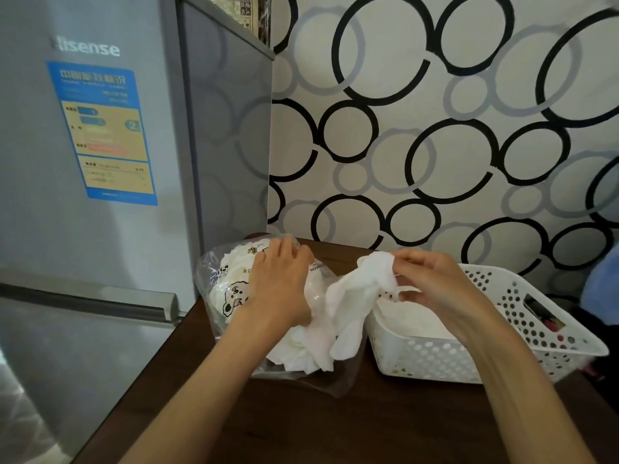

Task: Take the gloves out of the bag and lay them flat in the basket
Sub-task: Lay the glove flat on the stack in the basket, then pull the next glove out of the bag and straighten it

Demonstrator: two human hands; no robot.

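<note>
A clear plastic bag [221,279] with printed cartoon marks lies on the dark table, stuffed with white gloves [301,353] that spill from its open end. My left hand [284,283] presses palm-down on the bag. My right hand [432,279] pinches the cuff of one white glove [355,303], which hangs between the bag and the near-left corner of the white perforated basket [435,360]. White gloves lie flat inside the basket [412,319].
A grey fridge [100,162] stands at the left, close to the dark brown table [335,430]. A wall with black and grey circles rises behind. Blue fabric [603,289] shows at the right edge beyond the basket.
</note>
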